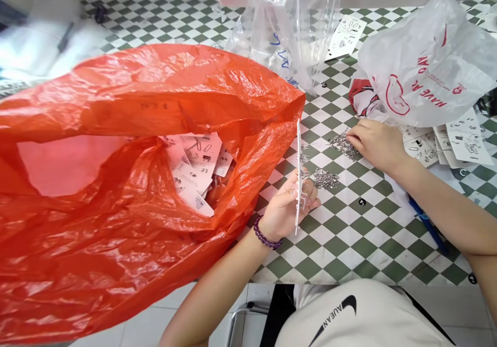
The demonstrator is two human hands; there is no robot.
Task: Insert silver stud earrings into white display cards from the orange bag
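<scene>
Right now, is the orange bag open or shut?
Open: the orange bag gapes at its mouth, and white cards show inside it.

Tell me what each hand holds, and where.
Left hand grips a white card by its lower half. Right hand touches the metal pieces; a pinch cannot be told.

A table (349, 243) with a green-and-white checked cover carried a big orange plastic bag (116, 129) at the left, a clear bag (295, 31) and a white printed bag (427, 62) farther back, loose printed cards (466, 140), and small heaps of metal pieces (326, 178).
</scene>
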